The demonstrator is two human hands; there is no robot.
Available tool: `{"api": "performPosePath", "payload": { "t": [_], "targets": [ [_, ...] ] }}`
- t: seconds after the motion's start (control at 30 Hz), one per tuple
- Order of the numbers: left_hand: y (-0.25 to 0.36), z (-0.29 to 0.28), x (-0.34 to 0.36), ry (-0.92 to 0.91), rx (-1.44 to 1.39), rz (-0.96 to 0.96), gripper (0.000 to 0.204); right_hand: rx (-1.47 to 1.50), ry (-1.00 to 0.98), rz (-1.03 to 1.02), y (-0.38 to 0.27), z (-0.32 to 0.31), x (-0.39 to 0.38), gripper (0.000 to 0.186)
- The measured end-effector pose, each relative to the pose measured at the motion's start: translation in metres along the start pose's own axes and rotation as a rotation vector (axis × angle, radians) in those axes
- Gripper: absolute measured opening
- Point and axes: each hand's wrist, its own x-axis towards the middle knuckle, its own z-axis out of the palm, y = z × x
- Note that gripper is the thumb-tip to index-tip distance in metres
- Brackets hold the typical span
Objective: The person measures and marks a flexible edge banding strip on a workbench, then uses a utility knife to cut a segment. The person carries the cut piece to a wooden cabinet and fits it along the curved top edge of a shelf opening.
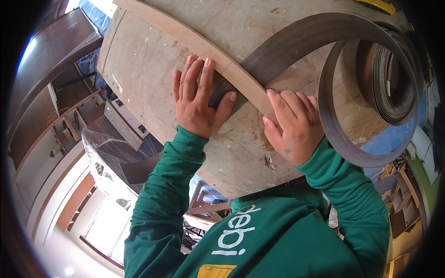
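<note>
A long, light wooden strip [222, 60] runs diagonally over a worn, paint-spotted plywood tabletop [250, 162]. Beneath it passes a dark brown band [296, 39] like edge banding, which loops up at the right into a loose coil [394, 78]. My left hand [192, 102] lies flat with fingers spread, its fingertips at the strip's near edge and its thumb by the dark band. At the strip's near right end, my right hand [296, 123] is closed, with thumb and index finger on either side of the wood. Its other fingers are curled, their tips hidden.
A yellow-handled tool [378, 5] lies at the table's far edge. To the left stand a dark glossy panel [55, 41], open cabinet boxes [51, 153] and something wrapped in clear plastic [104, 157]. Wood offcuts [408, 194] are piled at the lower right.
</note>
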Motion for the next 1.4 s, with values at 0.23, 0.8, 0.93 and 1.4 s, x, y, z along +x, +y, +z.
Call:
{"api": "performPosePath", "payload": {
  "t": [0.23, 0.8, 0.93, 1.4],
  "targets": [
    [-0.0003, 0.0002, -0.0005, -0.004, -0.003, -0.002, 0.076, -0.032, 0.0, -0.003, -0.0001, 0.0009, -0.0005, 0.053],
    [-0.0013, 0.0013, -0.0001, 0.008, -0.005, 0.005, 0.076, -0.045, 0.01, -0.003, -0.0012, 0.0022, -0.001, 0.054],
    [-0.0017, 0.0019, -0.0006, 0.017, -0.002, 0.008, 0.075, -0.046, 0.01, -0.003, -0.0013, 0.0024, -0.0012, 0.054],
    [-0.0009, -0.0002, 0.0, 0.0, -0.004, -0.002, 0.077, -0.04, 0.011, -0.006, -0.0002, 0.0012, 0.0, 0.053]
  ]
}}
